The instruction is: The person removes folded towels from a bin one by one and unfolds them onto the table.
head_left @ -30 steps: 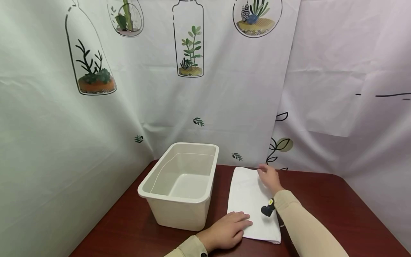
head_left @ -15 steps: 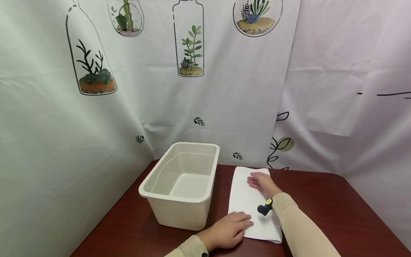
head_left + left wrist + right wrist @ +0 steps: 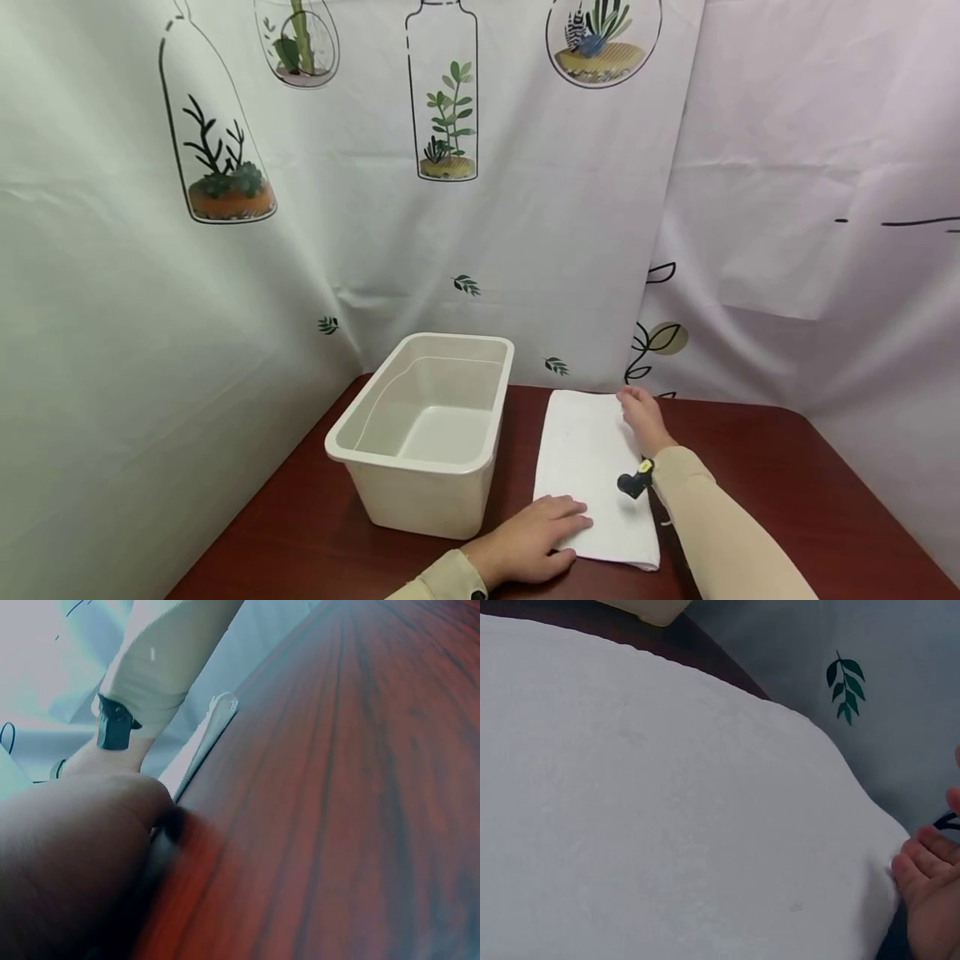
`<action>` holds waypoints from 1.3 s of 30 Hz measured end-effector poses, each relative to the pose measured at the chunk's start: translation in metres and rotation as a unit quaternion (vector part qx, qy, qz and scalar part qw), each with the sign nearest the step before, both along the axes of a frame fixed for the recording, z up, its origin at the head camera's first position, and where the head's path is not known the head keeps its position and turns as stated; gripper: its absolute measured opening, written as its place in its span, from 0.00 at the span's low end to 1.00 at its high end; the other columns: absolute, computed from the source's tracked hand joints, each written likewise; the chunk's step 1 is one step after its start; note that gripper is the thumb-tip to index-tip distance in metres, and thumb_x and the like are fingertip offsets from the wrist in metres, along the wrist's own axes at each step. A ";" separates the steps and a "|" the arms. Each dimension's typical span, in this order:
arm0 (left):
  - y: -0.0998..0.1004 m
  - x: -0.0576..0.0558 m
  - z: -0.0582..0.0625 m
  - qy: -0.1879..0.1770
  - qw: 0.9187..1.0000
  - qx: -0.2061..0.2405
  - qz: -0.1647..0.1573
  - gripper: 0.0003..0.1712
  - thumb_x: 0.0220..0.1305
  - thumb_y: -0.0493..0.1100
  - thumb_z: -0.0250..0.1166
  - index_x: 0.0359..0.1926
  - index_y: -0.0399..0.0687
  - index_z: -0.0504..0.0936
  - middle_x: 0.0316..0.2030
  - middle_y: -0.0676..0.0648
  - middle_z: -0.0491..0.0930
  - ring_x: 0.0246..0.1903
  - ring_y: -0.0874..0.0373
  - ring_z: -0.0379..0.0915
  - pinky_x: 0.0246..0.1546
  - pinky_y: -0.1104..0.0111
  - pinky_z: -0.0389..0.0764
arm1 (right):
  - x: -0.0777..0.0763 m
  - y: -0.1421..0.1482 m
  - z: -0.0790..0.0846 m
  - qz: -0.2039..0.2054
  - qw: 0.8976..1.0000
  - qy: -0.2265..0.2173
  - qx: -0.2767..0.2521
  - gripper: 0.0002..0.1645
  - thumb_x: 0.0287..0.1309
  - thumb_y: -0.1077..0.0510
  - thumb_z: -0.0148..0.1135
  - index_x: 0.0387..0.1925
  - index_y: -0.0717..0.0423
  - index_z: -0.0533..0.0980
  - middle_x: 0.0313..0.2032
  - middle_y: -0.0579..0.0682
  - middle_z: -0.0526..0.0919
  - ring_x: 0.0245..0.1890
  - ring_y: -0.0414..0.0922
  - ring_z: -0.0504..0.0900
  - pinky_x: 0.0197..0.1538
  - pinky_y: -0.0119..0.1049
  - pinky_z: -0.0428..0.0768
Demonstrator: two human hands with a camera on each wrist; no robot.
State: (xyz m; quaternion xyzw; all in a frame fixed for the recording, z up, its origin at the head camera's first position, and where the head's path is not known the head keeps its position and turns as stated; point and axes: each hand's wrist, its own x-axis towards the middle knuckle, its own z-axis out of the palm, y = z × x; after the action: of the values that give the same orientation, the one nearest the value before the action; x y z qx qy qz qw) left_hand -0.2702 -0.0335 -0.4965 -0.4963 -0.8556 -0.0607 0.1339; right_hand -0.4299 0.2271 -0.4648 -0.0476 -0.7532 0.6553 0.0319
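Observation:
A folded white towel [image 3: 585,467] lies lengthwise on the table, its far edge near the curtain. My left hand [image 3: 528,537] rests on its near left part, fingers spread on the cloth and thumb toward the near edge. At the towel's far right corner is my right hand [image 3: 643,418], the fingertips touching the side edge. In the right wrist view, the fingers [image 3: 922,866] lie along the towel's rim, partly cut off by the frame. The left wrist view shows the left hand [image 3: 82,832] dark and close, with the towel edge [image 3: 201,742] beyond it.
An off-white plastic tub [image 3: 420,463] with nothing inside stands left of the towel. The dark red wooden table [image 3: 757,467] extends to the right. A white curtain [image 3: 525,250] printed with plants and jars hangs behind and at both sides.
My right hand went from the far right corner inward over the towel's far part, then back out to that corner. My left hand stayed in place. The towel has hardly moved.

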 end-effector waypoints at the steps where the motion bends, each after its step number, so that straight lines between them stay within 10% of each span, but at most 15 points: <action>1: 0.000 0.000 0.000 -0.002 1.000 -0.001 0.000 0.24 0.72 0.49 0.58 0.67 0.52 0.76 0.66 0.51 0.74 0.68 0.58 0.66 0.68 0.65 0.67 | 0.003 0.001 0.002 0.000 1.000 0.007 0.011 0.33 0.76 0.53 0.46 0.74 0.66 0.56 0.72 0.67 0.60 0.72 0.63 0.61 0.74 0.55 0.60; 16: 0.019 -0.010 -0.001 0.006 0.999 0.037 0.021 0.25 0.69 0.50 0.62 0.64 0.49 0.78 0.63 0.49 0.76 0.66 0.56 0.69 0.66 0.64 0.69 | 0.040 -0.012 0.029 0.045 0.982 0.103 0.154 0.19 0.74 0.56 0.51 0.58 0.64 0.74 0.57 0.65 0.79 0.57 0.58 0.77 0.61 0.52 0.76; 21: 0.013 -0.012 -0.006 -0.028 0.996 0.055 0.072 0.33 0.66 0.57 0.64 0.67 0.46 0.75 0.66 0.47 0.73 0.69 0.53 0.66 0.69 0.63 0.67 | 0.057 -0.020 0.025 0.059 0.976 0.120 0.175 0.15 0.74 0.57 0.54 0.54 0.62 0.77 0.53 0.64 0.81 0.52 0.56 0.81 0.56 0.49 0.80; 30: -0.003 -0.006 -0.009 -0.120 0.972 0.069 0.189 0.59 0.60 0.72 0.62 0.75 0.34 0.58 0.74 0.34 0.57 0.75 0.40 0.52 0.73 0.51 0.58 | 0.091 -0.035 0.013 0.107 0.946 0.172 0.254 0.09 0.68 0.61 0.62 0.47 0.58 0.81 0.43 0.51 0.87 0.46 0.48 0.84 0.50 0.45 0.81; 39: -0.007 -0.002 -0.005 -0.178 0.945 0.160 0.222 0.52 0.66 0.65 0.59 0.74 0.29 0.58 0.73 0.30 0.58 0.73 0.35 0.53 0.71 0.45 0.59 | 0.121 -0.051 0.002 0.219 0.915 0.177 0.288 0.08 0.64 0.59 0.66 0.44 0.57 0.81 0.38 0.42 0.84 0.38 0.39 0.82 0.43 0.36 0.81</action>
State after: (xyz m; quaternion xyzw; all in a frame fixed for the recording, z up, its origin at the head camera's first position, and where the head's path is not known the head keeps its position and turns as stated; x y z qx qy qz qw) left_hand -0.2724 -0.0405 -0.5016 -0.2471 -0.9330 -0.2530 0.0673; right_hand -0.3091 0.1765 -0.4632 0.2467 -0.8829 0.3982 0.0323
